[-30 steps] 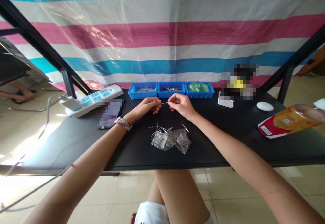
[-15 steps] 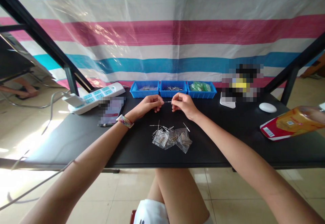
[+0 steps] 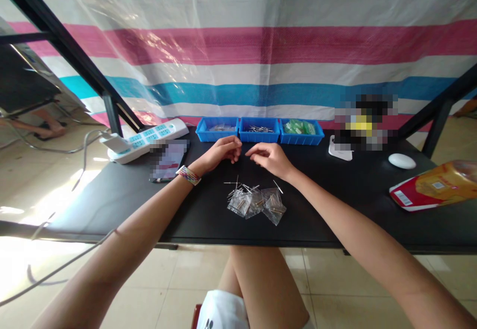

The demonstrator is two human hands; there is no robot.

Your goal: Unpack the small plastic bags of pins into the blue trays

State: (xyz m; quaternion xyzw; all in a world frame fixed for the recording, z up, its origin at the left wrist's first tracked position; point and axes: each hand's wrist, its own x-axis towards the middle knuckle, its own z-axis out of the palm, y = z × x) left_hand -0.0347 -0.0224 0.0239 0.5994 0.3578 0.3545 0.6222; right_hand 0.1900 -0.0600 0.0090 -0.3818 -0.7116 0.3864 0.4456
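Observation:
My left hand (image 3: pixel 224 150) is closed over the table in front of the blue bins, fingers curled in. Whatever it holds is hidden. Just to its right, my right hand (image 3: pixel 271 158) has its fingers stretched forward and the thumb a little apart, with nothing visible in it. Nearer to me lie several thin metal blind rivets (image 3: pixel 244 188) in a loose heap, with a single rivet (image 3: pixel 278 187) off to the right. Small clear plastic bags (image 3: pixel 275 206) with rivets inside overlap beside the heap.
Three blue bins stand at the back: left (image 3: pixel 217 134), middle with metal rivets (image 3: pixel 260 135), right with green packets (image 3: pixel 302 133). A power strip (image 3: pixel 149 140) and phone (image 3: pixel 169 160) lie left. A white mouse (image 3: pixel 402 161) and drink bottle (image 3: pixel 428 190) are right.
Half a second ago both hands pinched a thin rivet between them. My right hand has let go and straightened its fingers; the rivet no longer shows. The view has shifted slightly.

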